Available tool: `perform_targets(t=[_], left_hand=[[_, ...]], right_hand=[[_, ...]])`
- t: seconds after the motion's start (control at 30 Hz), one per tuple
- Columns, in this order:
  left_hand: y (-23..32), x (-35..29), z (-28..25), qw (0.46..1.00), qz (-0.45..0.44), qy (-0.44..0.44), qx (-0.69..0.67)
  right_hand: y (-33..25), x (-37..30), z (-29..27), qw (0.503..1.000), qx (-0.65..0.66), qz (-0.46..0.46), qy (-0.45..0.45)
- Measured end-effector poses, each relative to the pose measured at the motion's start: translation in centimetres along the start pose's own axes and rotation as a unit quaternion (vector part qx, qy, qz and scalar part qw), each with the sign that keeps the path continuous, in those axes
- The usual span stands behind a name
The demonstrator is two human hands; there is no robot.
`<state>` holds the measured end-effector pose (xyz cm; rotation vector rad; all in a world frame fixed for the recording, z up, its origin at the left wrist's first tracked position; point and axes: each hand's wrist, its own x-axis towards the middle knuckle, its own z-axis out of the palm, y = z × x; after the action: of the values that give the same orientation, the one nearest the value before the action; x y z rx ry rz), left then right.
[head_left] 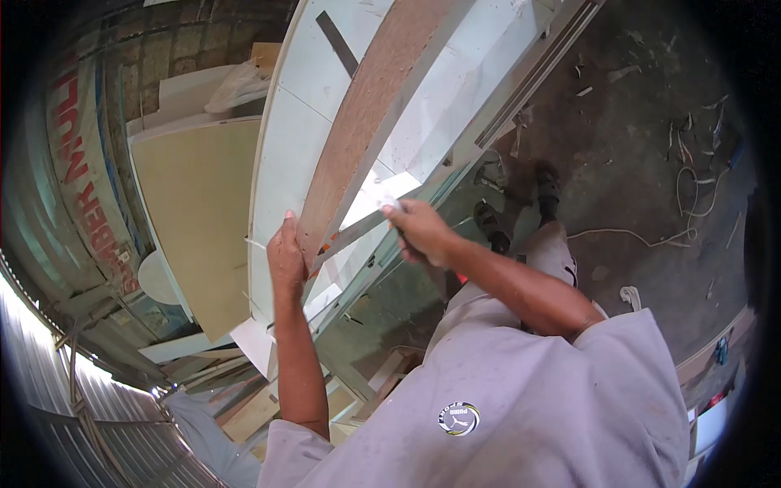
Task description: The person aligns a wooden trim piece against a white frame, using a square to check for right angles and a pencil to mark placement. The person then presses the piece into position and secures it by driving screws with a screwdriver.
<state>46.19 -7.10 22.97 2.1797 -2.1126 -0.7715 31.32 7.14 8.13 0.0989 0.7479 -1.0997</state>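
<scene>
A long board (362, 122) with a brown wood-grain face and pale edge stands on white panels (297, 122). Its near end is gripped by my left hand (288, 256), thumb up along the side and the other fingers partly hidden. To the right of the board, my right hand (425, 234) is closed around a small whitish piece (389, 202), too bright and blurred to name. That piece is close to a narrow grey crosspiece (354, 237) running out from the board's near end; I cannot tell whether they touch.
A short dark strip (337, 42) lies on the white panels. Left of them is a large beige panel (199, 203) with a white rim. On the dark floor at right are a pale cable (626, 239) and scattered scraps. Offcuts (252, 416) lie at lower left.
</scene>
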Motion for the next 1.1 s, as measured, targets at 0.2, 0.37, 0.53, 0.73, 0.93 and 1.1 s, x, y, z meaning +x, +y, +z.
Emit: perform_targets(t=[0.2, 0.37, 0.53, 0.73, 0.93, 1.1], left_hand=[[0.4, -0.4, 1.6, 0.992, 0.047, 0.112, -0.029], [0.5, -0.8, 1.7, 0.991, 0.029, 0.133, -0.016], [0.6, -0.7, 1.4, 0.988, 0.054, 0.144, 0.03], [0.3, -0.9, 1.7, 0.988, 0.039, 0.15, 0.001], [0.3, -0.5, 1.5, 0.988, 0.057, 0.143, 0.01], [0.3, -0.6, 1.6, 0.988, 0.054, 0.142, 0.02]], right_hand=[[1.4, 2.6, -4.2, 0.998, -0.019, 0.031, 0.054], [-1.3, -2.5, 3.5, 0.999, -0.038, 0.001, -0.03], [1.5, 1.2, -0.1, 0.998, -0.015, -0.004, 0.064], [-0.5, -2.1, 3.3, 1.0, -0.026, 0.003, 0.014], [-2.7, -4.8, 6.8, 0.998, 0.011, 0.022, -0.049], [-2.3, -5.4, 6.8, 0.999, 0.003, 0.017, -0.045]])
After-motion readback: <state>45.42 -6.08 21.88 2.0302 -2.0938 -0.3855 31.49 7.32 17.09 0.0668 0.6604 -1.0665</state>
